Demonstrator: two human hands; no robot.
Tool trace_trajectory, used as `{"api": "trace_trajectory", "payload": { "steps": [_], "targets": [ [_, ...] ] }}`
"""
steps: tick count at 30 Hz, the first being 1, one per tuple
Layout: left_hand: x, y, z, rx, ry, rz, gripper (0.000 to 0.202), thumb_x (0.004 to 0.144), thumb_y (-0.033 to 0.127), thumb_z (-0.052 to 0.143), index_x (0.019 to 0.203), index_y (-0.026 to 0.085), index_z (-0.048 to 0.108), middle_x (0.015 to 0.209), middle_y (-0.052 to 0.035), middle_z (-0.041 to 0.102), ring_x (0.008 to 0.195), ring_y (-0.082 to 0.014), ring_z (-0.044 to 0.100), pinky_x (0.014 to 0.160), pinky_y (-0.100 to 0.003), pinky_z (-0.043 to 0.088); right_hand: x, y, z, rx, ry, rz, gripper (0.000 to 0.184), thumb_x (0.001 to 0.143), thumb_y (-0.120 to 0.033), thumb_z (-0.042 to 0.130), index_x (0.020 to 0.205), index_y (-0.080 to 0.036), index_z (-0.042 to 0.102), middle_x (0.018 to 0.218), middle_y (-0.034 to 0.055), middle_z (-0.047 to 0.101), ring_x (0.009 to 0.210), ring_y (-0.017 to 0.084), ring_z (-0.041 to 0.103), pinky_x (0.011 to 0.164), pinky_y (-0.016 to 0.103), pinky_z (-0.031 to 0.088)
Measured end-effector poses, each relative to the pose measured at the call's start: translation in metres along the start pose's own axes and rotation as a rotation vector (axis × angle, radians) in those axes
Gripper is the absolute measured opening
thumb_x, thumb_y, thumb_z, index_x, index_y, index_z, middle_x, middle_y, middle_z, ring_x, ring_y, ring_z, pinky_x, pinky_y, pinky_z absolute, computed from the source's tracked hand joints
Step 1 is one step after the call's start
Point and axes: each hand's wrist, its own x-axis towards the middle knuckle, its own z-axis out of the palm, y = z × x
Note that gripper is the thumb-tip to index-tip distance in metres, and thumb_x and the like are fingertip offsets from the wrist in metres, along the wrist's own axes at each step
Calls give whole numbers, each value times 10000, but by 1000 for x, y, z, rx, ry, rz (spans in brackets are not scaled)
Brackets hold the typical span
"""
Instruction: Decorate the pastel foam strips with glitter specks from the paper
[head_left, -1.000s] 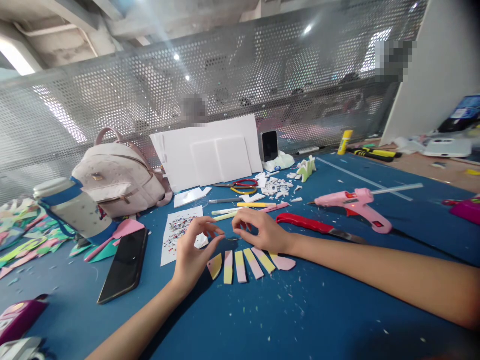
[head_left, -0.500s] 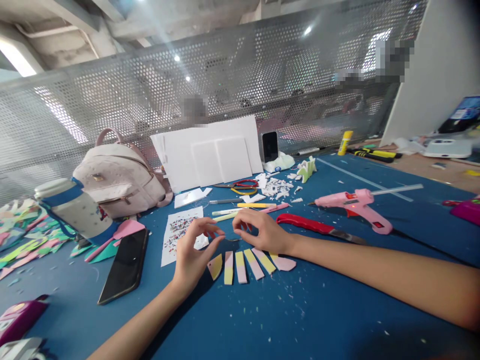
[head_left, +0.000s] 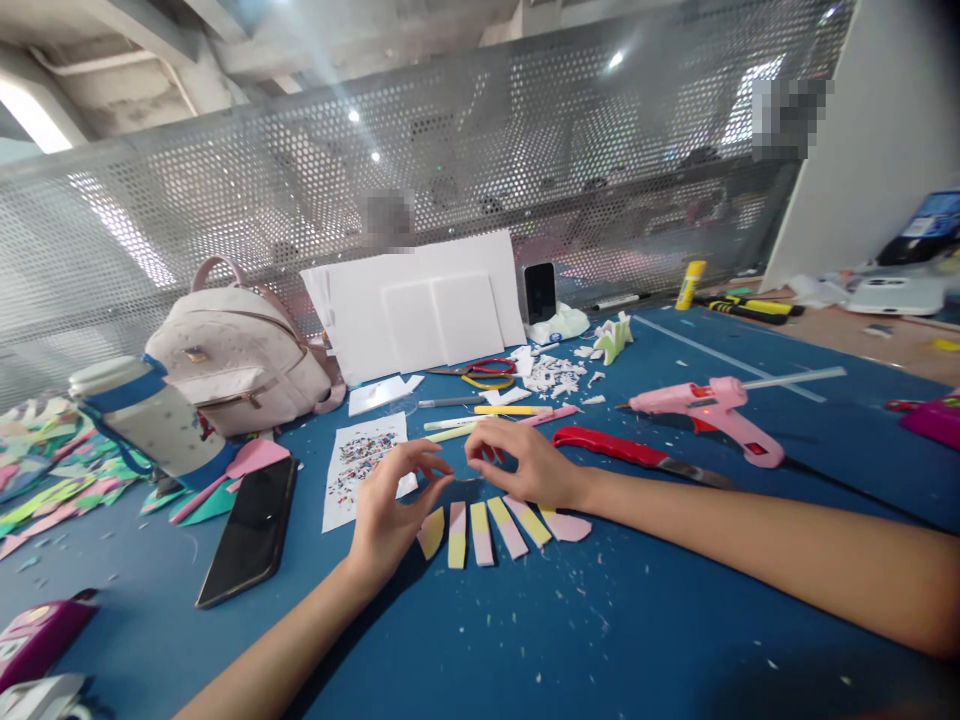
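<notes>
Delicately, my left hand [head_left: 391, 500] pinches a thin strand [head_left: 466, 480], apparently to stretch it toward my curled right hand [head_left: 525, 462], whose grip I can't tell, just beyond the pink-and-yellow strips [head_left: 481, 534], fanned apart probably so none overlap.

A perforated grey metal screen [head_left: 262, 210] stands behind a blue-topped desk [head_left: 675, 620], its top edge rising toward the right. Concrete beams [head_left: 120, 25] cross the ceiling at upper left, near a bright white strip [head_left: 37, 105], whether window or lamp unclear. Small points of light [head_left: 354, 116] glint on the screen, and a pale streak [head_left: 120, 230] brightens its left side. At right, a plain, pale upright panel [head_left: 877, 130] adjoins a tan surface [head_left: 840, 335] beside the desk.
</notes>
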Motion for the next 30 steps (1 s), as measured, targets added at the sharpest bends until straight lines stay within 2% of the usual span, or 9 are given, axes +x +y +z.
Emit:
{"api": "trace_trajectory", "payload": {
  "steps": [8,30],
  "targets": [
    [0,-2,0,57,-13,38,252,885,176,679,1105,218,562,862,-2,727,710,-131,639,755,-299,517,-2,2,2,6,30,41,88,970,-238,502,901,-195,538,843,15,562,737,138,487,677,288,404],
    [-1,-2,2,64,-35,13,263,898,200,660,1137,233,553,866,-10,733,705,-150,662,773,-329,532,2,-1,0,-38,-43,-52,55,942,-187,522,901,-198,557,819,16,578,775,155,507,696,286,409]
  ]
}}
